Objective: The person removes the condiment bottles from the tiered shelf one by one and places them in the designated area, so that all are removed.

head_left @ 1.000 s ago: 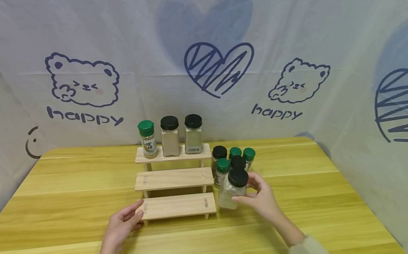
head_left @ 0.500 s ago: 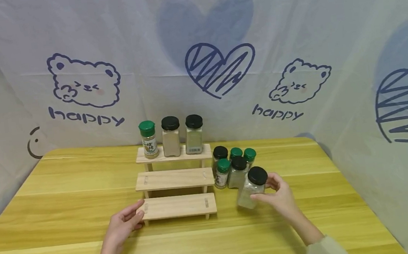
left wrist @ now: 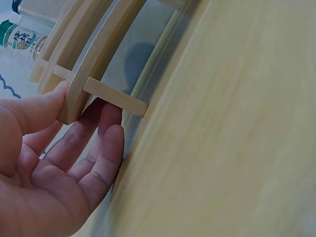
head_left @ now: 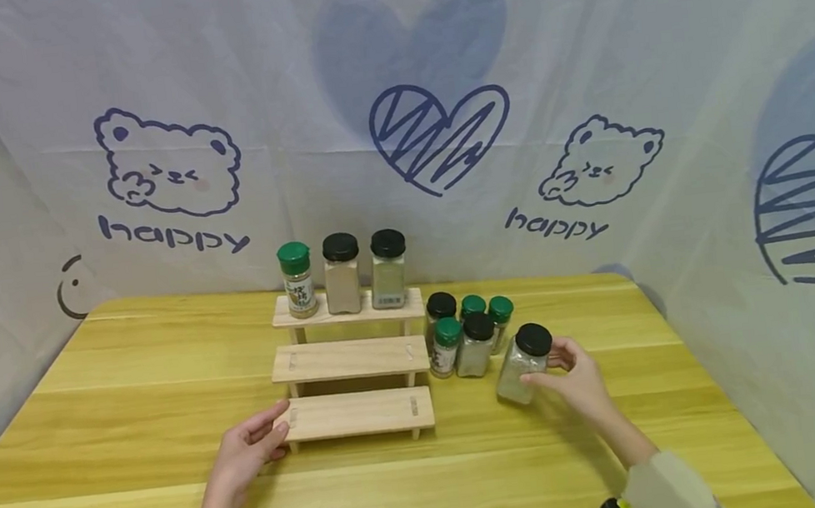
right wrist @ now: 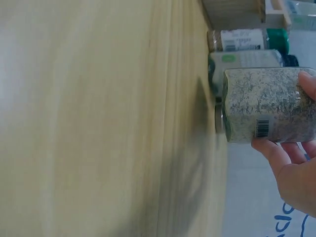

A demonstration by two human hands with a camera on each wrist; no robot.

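Observation:
My left hand (head_left: 244,448) grips the left end of the lowest step of a three-step wooden rack (head_left: 354,413). In the left wrist view its thumb lies on the edge of the board (left wrist: 78,101), with fingers curled beneath. My right hand (head_left: 582,383) holds a clear spice jar (head_left: 519,371) with a black lid, tilted, to the right of a group of other jars. The right wrist view shows speckled pale contents and a barcode on this spice jar (right wrist: 266,106). It seems lifted off the table, with a shadow below.
On the rack's top step stand a green-lidded spice bottle (head_left: 298,281) and two black-lidded jars (head_left: 341,274). Several more jars, with green or black lids, cluster right of the rack, among them a black-lidded jar (head_left: 475,351). A printed cloth (head_left: 311,72) hangs behind the table (head_left: 405,497).
My right hand has carried the spice jar to the right, away from the rack and past the clustered jars. The left hand has stayed on the rack.

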